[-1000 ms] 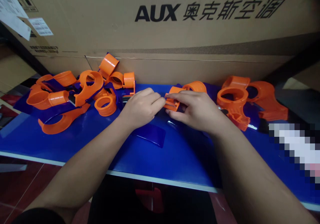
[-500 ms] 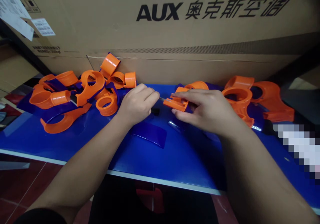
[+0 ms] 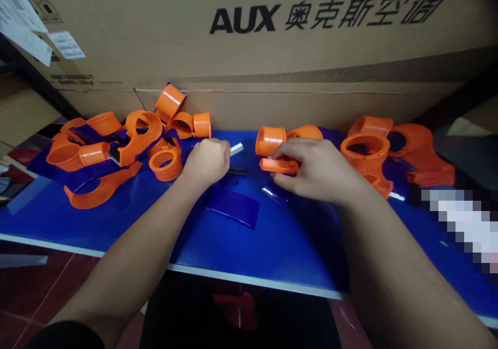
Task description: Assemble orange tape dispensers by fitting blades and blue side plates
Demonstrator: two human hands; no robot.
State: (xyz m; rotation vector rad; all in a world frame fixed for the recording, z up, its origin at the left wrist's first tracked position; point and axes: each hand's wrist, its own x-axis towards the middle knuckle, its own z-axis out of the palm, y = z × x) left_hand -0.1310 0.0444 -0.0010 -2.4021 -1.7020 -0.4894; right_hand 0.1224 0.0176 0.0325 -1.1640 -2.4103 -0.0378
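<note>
My left hand (image 3: 208, 159) is closed in a fist above the blue table. From its fingers a short shiny metal strip (image 3: 236, 149) sticks out to the right. My right hand (image 3: 315, 170) pinches an orange plastic tape dispenser part (image 3: 279, 166) between thumb and fingers; much of it is hidden by the hand. The strip and the orange part are apart. Below my left hand lie a thin black piece (image 3: 238, 171) and a dark blue curved plate (image 3: 233, 209). A glossy blue piece (image 3: 274, 194) rests under my right hand.
A heap of orange and blue tape dispenser parts (image 3: 95, 153) lies on the left. More orange rings and parts (image 3: 368, 147) are on the right. Behind the table (image 3: 249, 255) stands a large cardboard box (image 3: 249, 53). The table's pale front edge (image 3: 257, 281) runs across below.
My left hand has moved left, drawing the metal strip away from the orange part. The orange part has turned in my right hand, and an orange ring behind it has come into view.
</note>
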